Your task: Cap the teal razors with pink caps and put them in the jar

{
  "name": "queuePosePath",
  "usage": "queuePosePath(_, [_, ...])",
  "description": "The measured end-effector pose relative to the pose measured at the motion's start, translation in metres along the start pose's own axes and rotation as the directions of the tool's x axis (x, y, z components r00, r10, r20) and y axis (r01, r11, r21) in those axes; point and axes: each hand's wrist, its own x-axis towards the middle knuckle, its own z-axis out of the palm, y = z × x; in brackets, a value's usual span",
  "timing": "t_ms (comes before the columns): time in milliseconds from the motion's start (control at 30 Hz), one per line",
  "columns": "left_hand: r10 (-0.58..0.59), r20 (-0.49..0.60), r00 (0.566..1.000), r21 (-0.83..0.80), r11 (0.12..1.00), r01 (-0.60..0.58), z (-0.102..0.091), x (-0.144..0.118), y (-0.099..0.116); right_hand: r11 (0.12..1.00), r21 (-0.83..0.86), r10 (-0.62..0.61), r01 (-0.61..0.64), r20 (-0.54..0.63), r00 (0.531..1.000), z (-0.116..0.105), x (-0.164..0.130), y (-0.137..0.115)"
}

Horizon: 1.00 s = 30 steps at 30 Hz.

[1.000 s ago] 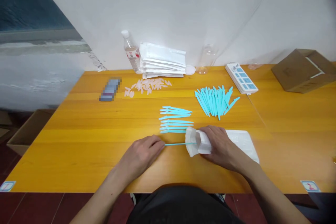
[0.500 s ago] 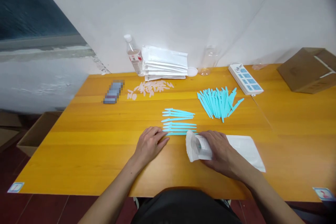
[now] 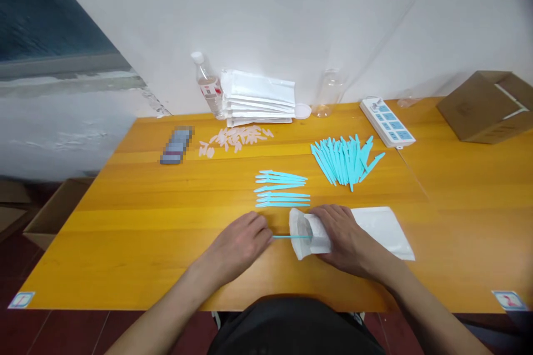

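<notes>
My left hand (image 3: 245,238) is closed on one end of a slim turquoise eyebrow razor (image 3: 285,237). The razor's far end reaches into the mouth of a white paper bag (image 3: 302,233). My right hand (image 3: 339,233) grips this bag around its neck and keeps the mouth open to the left; the rest of the bag lies flat to the right. Just beyond the hands, several turquoise razors (image 3: 283,197) lie side by side in a loose row. A bigger heap of the same razors (image 3: 343,160) is fanned out farther right.
Small pale pink pieces (image 3: 237,137) are scattered near a stack of white bags (image 3: 262,97). By the wall stand a labelled bottle (image 3: 209,89) and a clear jar (image 3: 328,94). A power strip (image 3: 387,122), a cardboard box (image 3: 483,108) and a blurred phone-like object (image 3: 177,145) are also on the table.
My left hand has taken the nearest razor from the row and drawn it toward me, bringing its end into the bag mouth. The right hand still holds the bag.
</notes>
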Motion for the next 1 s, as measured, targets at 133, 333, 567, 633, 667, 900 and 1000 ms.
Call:
queuePosePath(133, [0.027, -0.142, 0.990, -0.161, 0.986, -0.050, 0.018, 0.030, 0.009, 0.996, 0.024, -0.083, 0.084, -0.021, 0.996, 0.008, 0.006, -0.013])
queuePosePath(333, [-0.444, -0.319, 0.837, -0.193, 0.895, 0.402, 0.042, 0.001, -0.034, 0.998, 0.065, -0.010, 0.011, -0.018, 1.000, 0.009, 0.004, -0.008])
queuePosePath(567, [-0.368, -0.151, 0.917, -0.232, 0.915, 0.329, 0.037, -0.016, -0.039, 0.997, 0.066, 0.049, -0.048, -0.007, 0.999, 0.005, 0.001, 0.001])
queuePosePath(633, [-0.345, -0.134, 0.929, -0.282, 0.912, 0.298, 0.023, -0.027, -0.035, 0.997, 0.053, 0.061, -0.061, -0.001, 0.998, 0.004, 0.001, 0.004])
queuePosePath(667, [-0.336, -0.125, 0.934, -0.298, 0.910, 0.287, 0.015, -0.033, -0.033, 0.997, 0.046, 0.062, -0.062, -0.002, 0.998, 0.003, 0.002, 0.006])
queuePosePath(900, [-0.140, 0.034, 0.990, -0.136, 0.980, 0.143, -0.021, -0.028, -0.019, 0.999, 0.008, 0.039, -0.039, -0.002, 0.999, 0.002, 0.009, 0.006])
queuePosePath(1000, [-0.042, -0.054, 0.998, -0.049, 0.998, 0.039, -0.010, 0.003, -0.006, 1.000, 0.002, -0.016, 0.016, 0.001, 1.000, 0.007, 0.013, -0.004])
